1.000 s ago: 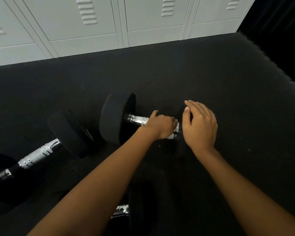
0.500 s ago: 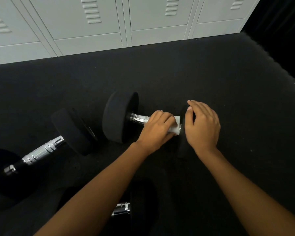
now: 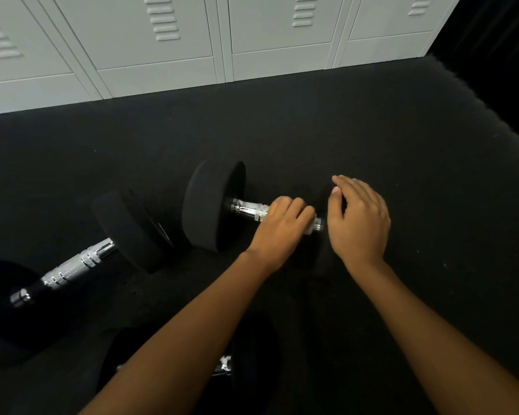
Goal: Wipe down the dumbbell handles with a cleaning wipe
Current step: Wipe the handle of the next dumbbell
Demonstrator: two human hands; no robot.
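Note:
A black-headed dumbbell with a chrome handle lies on the dark mat in the middle of the head view. My left hand grips the right part of that handle, fingers curled over it. Only a small pale bit of the cleaning wipe shows under the fingers. My right hand rests with relaxed fingers on the dumbbell's right head, which is mostly hidden beneath it.
A second dumbbell lies at the left, angled toward the near-left corner. A third dumbbell sits partly hidden under my left forearm. Grey lockers line the far side. The black mat ends at a ragged right edge.
My left hand has rolled over the handle, so the white wipe that showed beside my fingers half a second ago is nearly covered. My right hand stays on the right head.

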